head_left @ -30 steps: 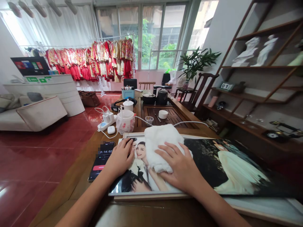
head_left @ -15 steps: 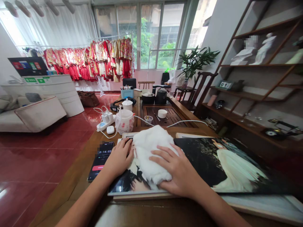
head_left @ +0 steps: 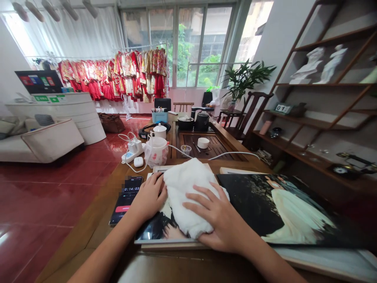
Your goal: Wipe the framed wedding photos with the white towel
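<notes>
A large glossy wedding photo panel (head_left: 277, 208) lies flat on the wooden table, with a bride in a pale gown at its right. My right hand (head_left: 216, 218) presses a crumpled white towel (head_left: 185, 196) onto the photo and covers part of it. My left hand (head_left: 150, 198) rests flat on the photo's left part, its fingertips beside the towel's edge. The towel hides the couple's faces. Left of that hand lies a smartphone (head_left: 125, 200) showing a timer.
The wooden table (head_left: 88, 220) ends at its left edge above a glossy red tile floor. Farther along it stand a white kettle, a power strip, cables and a wooden tea tray (head_left: 203, 151). A dark wooden chair (head_left: 250, 118) and shelves (head_left: 324, 106) stand to the right.
The towel and my right hand have slid left across the photo, now covering the couple's faces. My left hand has barely moved. The phone timer has advanced one second.
</notes>
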Action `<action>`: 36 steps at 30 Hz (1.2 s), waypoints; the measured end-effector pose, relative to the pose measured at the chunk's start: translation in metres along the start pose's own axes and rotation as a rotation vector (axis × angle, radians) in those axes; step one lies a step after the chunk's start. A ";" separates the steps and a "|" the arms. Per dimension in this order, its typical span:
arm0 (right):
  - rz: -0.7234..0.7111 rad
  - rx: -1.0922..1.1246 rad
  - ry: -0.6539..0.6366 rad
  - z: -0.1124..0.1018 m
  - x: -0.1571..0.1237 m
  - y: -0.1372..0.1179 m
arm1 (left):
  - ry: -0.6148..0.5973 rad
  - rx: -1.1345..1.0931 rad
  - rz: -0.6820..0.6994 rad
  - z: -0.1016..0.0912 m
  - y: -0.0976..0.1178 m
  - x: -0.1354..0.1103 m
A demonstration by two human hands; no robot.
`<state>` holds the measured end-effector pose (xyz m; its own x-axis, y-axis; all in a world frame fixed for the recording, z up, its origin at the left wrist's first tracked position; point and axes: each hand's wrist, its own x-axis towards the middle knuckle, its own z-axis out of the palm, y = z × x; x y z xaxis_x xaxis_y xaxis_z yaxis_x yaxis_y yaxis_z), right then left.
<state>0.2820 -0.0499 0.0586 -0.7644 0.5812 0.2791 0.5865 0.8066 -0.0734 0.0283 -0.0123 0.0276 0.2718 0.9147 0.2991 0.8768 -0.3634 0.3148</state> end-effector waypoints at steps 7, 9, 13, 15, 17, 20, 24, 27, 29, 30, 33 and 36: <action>0.212 -0.067 0.080 0.003 0.000 0.013 | -0.023 0.007 -0.052 0.000 0.001 0.000; 0.241 -0.099 0.091 0.004 -0.001 0.015 | -0.026 0.011 -0.051 0.000 0.001 0.000; 0.173 -0.107 0.072 0.004 -0.001 0.011 | -0.025 0.026 -0.049 0.001 0.001 0.000; 0.098 -0.080 0.045 0.003 -0.001 0.007 | -0.024 0.031 -0.044 0.001 0.000 0.000; 0.030 -0.050 0.018 0.001 -0.001 0.003 | -0.022 0.033 -0.026 0.001 0.000 0.000; 0.005 -0.024 0.006 0.000 -0.001 0.002 | -0.021 0.033 -0.001 0.002 0.000 0.001; 0.103 -0.040 0.033 0.000 0.000 0.008 | -0.028 0.036 -0.032 0.002 -0.001 0.000; 0.194 -0.077 0.059 0.001 0.000 0.014 | -0.028 0.029 -0.043 0.002 -0.001 -0.001; 0.211 -0.095 0.070 0.002 -0.001 0.016 | -0.019 0.021 -0.048 0.002 0.000 -0.001; 0.207 -0.101 0.071 0.003 -0.001 0.017 | -0.015 0.017 -0.049 0.002 0.000 -0.001; 0.164 -0.101 0.058 0.004 -0.002 0.014 | -0.012 0.007 -0.044 0.002 0.000 -0.001; 0.085 -0.074 0.030 0.004 -0.002 0.008 | -0.004 0.009 -0.037 0.002 0.001 0.000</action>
<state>0.2869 -0.0440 0.0542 -0.7031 0.6430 0.3035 0.6680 0.7436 -0.0279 0.0295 -0.0123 0.0263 0.2411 0.9282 0.2836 0.8898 -0.3280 0.3171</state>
